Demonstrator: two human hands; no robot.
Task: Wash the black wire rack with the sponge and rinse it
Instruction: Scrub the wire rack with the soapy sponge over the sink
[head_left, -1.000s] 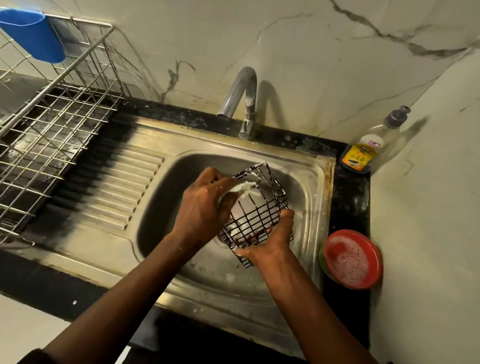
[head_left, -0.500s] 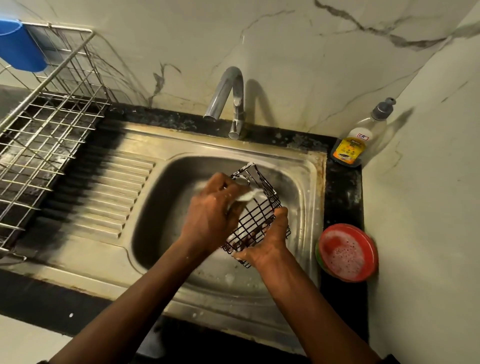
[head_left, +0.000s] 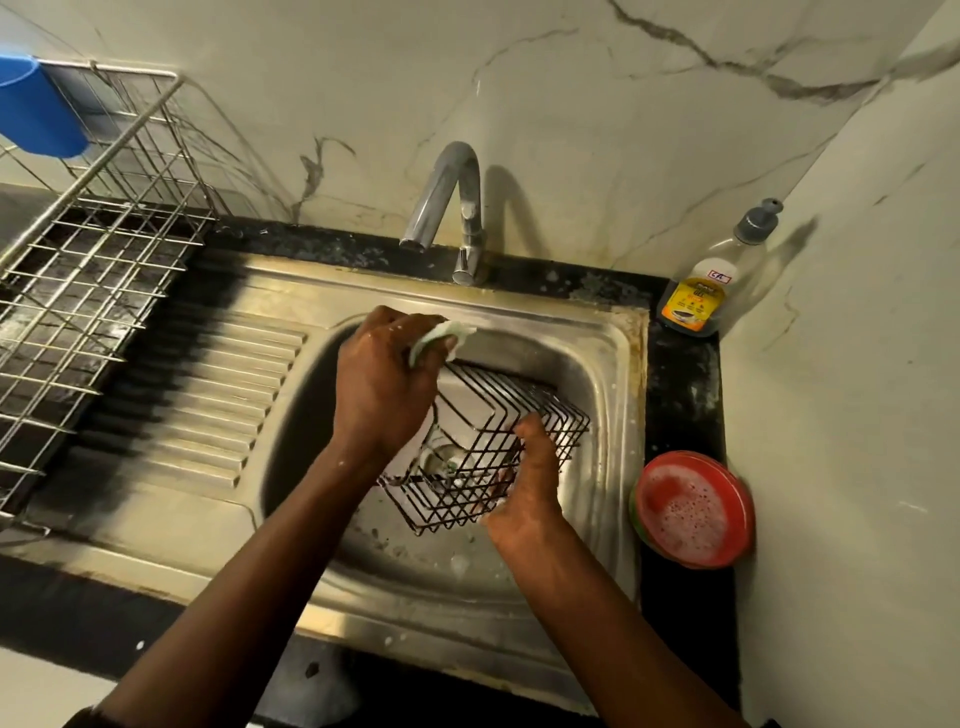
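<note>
Over the middle of the stainless steel sink basin (head_left: 608, 457) you held the black wire rack (head_left: 498, 387) tilted. Right hand (head_left: 524, 493) clamped its near edge, likely steadying it; left hand (head_left: 384, 389) pinched the pale green sponge (head_left: 441, 338) against its far rim.

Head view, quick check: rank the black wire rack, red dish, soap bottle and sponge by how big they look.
1. black wire rack: clearly largest.
2 and 3. red dish and soap bottle: too alike to rank.
4. sponge: smallest, though the left hand hides much of it.
</note>
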